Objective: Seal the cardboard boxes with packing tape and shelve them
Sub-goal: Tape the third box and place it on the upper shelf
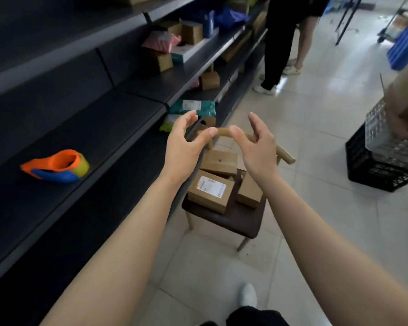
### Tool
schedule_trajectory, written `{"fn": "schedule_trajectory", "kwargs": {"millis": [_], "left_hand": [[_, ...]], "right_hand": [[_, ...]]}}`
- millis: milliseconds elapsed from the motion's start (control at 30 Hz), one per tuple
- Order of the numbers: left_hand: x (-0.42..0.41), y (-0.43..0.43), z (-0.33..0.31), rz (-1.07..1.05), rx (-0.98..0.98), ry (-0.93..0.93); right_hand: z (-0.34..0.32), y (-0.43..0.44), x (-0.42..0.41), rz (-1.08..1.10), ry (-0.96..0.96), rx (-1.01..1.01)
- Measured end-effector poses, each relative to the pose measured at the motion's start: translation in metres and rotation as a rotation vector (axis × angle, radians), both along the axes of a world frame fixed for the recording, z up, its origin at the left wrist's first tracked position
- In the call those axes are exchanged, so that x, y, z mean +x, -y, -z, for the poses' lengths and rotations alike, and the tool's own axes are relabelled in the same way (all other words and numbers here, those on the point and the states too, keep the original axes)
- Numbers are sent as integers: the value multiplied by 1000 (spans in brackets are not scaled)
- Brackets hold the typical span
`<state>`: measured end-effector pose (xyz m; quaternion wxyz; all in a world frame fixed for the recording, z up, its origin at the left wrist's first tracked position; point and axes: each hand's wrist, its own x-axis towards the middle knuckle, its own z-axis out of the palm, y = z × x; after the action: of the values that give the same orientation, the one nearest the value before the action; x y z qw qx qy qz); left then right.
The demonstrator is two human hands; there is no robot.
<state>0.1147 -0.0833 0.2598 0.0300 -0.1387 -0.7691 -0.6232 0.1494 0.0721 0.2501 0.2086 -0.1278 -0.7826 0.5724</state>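
The left hand [184, 147] and right hand [254, 149] are hovering empty, fingers loosely curled and thumbs nearly meeting, probably readying to pick up a box. Below them, small cardboard boxes [210, 194] are lying piled on the chair [240, 222], within easy reach. The tape dispenser [57, 167] is sitting well apart on the dark shelf [92, 128].

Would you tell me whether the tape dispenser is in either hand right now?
No: the tape dispenser lies on the dark shelf, away from the left hand and the right hand.
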Motion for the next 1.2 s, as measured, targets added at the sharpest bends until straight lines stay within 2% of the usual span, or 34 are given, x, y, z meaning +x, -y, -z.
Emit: {"fn": "schedule_trajectory", "kwargs": {"millis": [200,400,600,1000,1200], "left_hand": [[-26,-51,55,-32,-74,137],[-46,-65,116,-113,-161,279],[-82,-56,178,-142,-292,406],[-174,-39,331,-41,-540,561],[-199,-41,386,-11,-669,728]], "right_hand": [[58,-57,-17,7,153,-71],[117,-86,-37,-28,315,-75],[173,-82,-64,-14,462,-158],[316,-52,-133,84,723,-342],[376,-47,-149,139,853,-479]]}}
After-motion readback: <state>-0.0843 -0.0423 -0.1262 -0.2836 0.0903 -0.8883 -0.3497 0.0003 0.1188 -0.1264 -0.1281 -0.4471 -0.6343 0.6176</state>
